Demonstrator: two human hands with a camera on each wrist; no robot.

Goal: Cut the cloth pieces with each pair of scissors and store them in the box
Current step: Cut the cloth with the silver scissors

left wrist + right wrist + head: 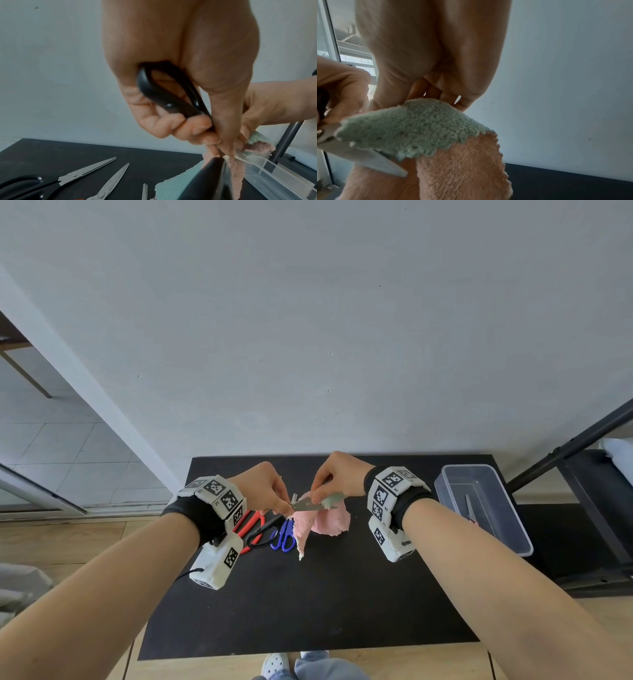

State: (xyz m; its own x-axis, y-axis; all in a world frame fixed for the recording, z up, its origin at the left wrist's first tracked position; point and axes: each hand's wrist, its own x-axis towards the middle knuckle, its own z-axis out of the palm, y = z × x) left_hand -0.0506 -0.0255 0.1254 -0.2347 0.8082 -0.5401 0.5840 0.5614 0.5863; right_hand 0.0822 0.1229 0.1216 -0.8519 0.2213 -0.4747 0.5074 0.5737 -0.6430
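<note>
My left hand [274, 491] grips black-handled scissors [164, 92], fingers curled through the loop. The steel blades [306, 505] point right and bite into the top edge of a cloth piece [329, 518], pink on one side and pale green on the other. My right hand [337, 474] pinches that cloth from above, just right of the blades. A cut strip [303, 534] hangs down toward the black table [308, 594]. In the right wrist view the blade [368, 159] lies under the green fold [412, 128]. How far apart the blades stand is hidden.
Red-handled scissors [248, 523], black-handled scissors [262, 534] and blue-handled scissors [284, 537] lie on the table under my left hand. A clear plastic box [513, 508] sits at the table's right edge with one pair of scissors [470, 508] inside. A wall rises behind the table.
</note>
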